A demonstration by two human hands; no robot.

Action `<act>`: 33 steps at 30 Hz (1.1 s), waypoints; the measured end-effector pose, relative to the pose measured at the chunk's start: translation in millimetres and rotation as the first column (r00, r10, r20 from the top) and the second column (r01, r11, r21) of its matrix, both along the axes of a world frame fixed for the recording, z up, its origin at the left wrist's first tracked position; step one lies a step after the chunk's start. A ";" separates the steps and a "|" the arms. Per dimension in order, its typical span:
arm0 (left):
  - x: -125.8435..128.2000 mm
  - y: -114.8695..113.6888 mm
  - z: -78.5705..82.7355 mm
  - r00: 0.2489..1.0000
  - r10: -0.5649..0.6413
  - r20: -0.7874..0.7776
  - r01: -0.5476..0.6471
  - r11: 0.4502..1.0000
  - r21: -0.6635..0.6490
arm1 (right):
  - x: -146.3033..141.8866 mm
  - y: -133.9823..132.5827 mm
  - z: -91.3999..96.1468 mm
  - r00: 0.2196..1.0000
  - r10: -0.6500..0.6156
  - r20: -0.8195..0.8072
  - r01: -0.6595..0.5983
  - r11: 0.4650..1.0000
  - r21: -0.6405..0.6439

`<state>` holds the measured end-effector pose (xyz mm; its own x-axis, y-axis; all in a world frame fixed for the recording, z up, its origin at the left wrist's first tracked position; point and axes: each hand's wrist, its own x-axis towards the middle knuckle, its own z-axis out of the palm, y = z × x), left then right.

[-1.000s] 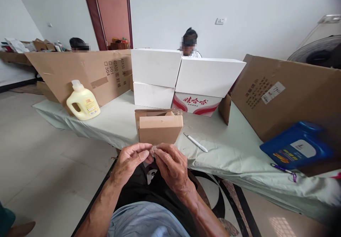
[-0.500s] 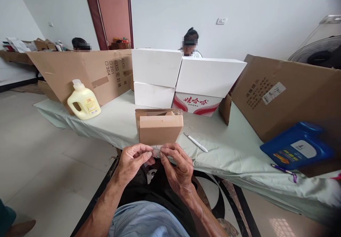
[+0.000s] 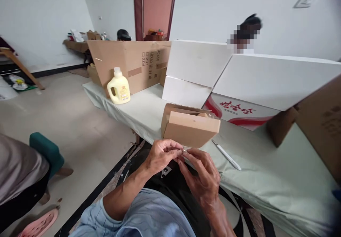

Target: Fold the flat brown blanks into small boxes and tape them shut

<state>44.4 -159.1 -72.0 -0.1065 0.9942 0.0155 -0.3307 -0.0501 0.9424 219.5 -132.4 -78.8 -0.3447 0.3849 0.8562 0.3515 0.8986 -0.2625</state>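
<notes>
My left hand (image 3: 160, 155) and my right hand (image 3: 201, 175) meet fingertip to fingertip over my lap, just below the table's front edge. Both pinch something very small between thumb and forefinger; I cannot make out what it is. Right behind the hands a small brown cardboard box (image 3: 189, 127) stands on the pale green tablecloth (image 3: 266, 173), its lid open toward the back. A slim white pen-like tool (image 3: 226, 154) lies on the cloth to the right of the box.
White cartons (image 3: 202, 70) and large brown cardboard sheets (image 3: 133, 65) stand along the back of the table. A cream detergent bottle (image 3: 118, 87) stands at the far left. A person sits behind the cartons; another person's leg (image 3: 21, 176) and pink slipper (image 3: 39, 224) are at lower left.
My head has turned left, so the blue bottle and right-hand cardboard have slid out of view. Both hands stay pinched together at the table edge.
</notes>
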 end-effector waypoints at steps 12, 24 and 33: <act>-12.5 5.3 -18.7 0.978 -0.206 0.038 0.205 0.979 0.009 | -0.2 12.5 -11.3 0.934 0.175 -0.312 -0.337 0.721 -0.605; 1.7 -4.3 -24.1 0.797 0.399 -0.453 -0.099 0.827 0.554 | -9.3 15.9 -17.4 0.910 -0.027 -0.413 -0.316 0.601 -0.734; 7.0 -1.5 -27.8 0.887 0.243 -0.392 -0.034 0.882 0.470 | -12.9 16.3 -20.7 0.842 -0.062 -0.536 -0.445 0.483 -0.754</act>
<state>51.4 -160.6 -99.8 -0.1212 0.8447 0.5213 0.1415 -0.5051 0.8514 206.6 -116.1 -99.5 -0.1996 0.9551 0.2190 -0.1838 0.1831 -0.9658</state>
